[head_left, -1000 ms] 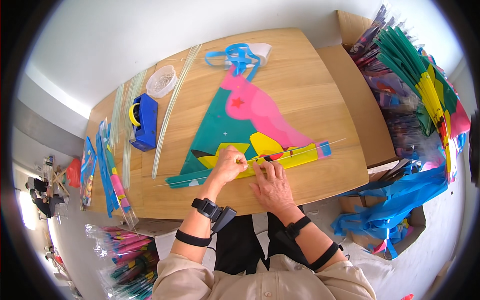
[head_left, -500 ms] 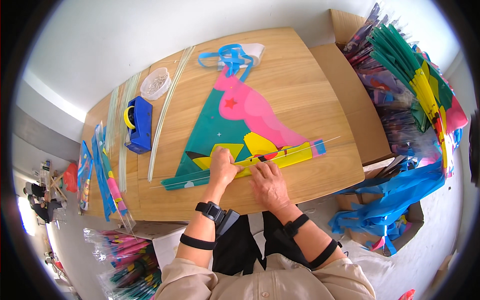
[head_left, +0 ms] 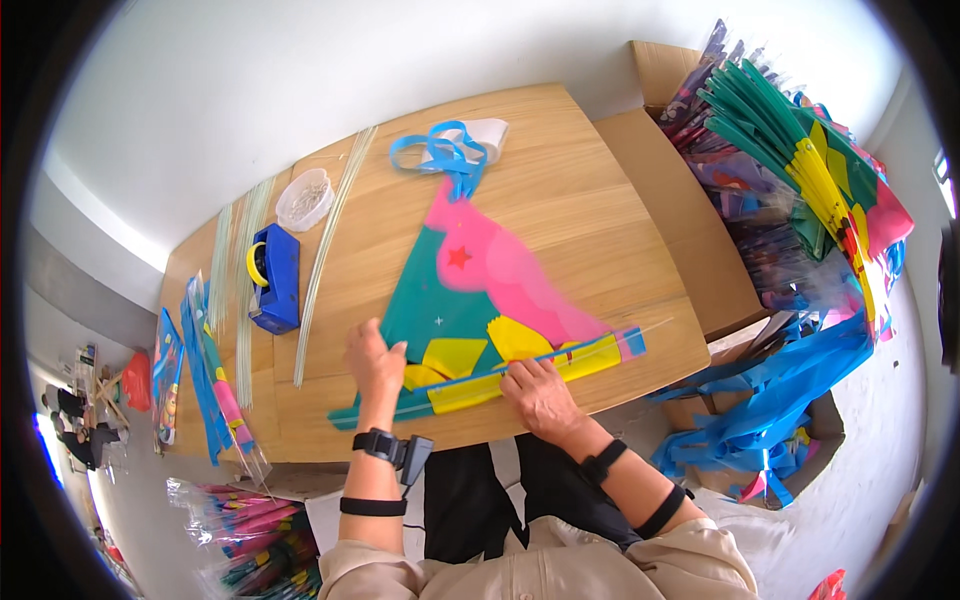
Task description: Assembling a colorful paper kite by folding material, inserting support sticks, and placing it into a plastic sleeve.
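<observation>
A partly folded kite (head_left: 465, 280), green, pink and yellow with a red star, lies on the table in front of me. Its near edge is turned over into a long yellow-and-green strip (head_left: 590, 358). A thin pale rod (head_left: 655, 325) pokes out past the strip's right end. My right hand (head_left: 543, 400) grips the strip near its middle, fingers curled over the edge. Beside the kite's left edge, my left hand (head_left: 376, 365) has its thumb apart from the fingers and shows nothing held. Blue ribbon (head_left: 463, 180) lies at the kite's far tip.
Left on the wooden table (head_left: 560, 130) are a blue tape dispenser (head_left: 277, 280), a tub of small pieces (head_left: 305, 200), thin rods (head_left: 335, 250) and wrapped kites (head_left: 225, 370). To the right stand a cardboard box (head_left: 665, 190), folded kites (head_left: 820, 190) and blue material (head_left: 760, 390).
My left hand has left the folded strip and moved left to the kite's side edge. My right hand stays on the strip. The rod's left end no longer shows clearly. The whole view has shifted slightly.
</observation>
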A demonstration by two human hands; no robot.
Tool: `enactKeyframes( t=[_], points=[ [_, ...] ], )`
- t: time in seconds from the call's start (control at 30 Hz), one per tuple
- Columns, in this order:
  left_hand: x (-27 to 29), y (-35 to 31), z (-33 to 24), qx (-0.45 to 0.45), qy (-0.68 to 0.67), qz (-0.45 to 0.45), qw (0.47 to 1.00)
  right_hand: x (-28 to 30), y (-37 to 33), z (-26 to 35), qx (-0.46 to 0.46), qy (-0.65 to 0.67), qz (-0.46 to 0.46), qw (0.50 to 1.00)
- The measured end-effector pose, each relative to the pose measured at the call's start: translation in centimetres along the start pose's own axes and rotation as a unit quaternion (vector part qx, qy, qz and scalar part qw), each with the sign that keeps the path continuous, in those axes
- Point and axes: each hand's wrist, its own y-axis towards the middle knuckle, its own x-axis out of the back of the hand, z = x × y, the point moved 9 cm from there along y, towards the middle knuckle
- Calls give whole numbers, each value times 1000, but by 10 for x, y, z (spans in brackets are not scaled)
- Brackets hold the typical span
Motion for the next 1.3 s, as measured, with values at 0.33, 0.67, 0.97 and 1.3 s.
enactKeyframes(
  t=[0.33,0.67,0.97,1.3],
  points=[
    [-26,-9,55,142,-63,248,956,1,-21,6,-3,49,11,999],
    [-12,-34,79,51,-175,345,921,0,-24,-4,-31,103,-2,994],
    [32,-77,13,-288,-5,65,956,-6,-31,-18,-65,187,-18,980],
    [14,-83,19,-337,99,68,934,13,-33,-36,-135,345,-101,923]
  ],
)
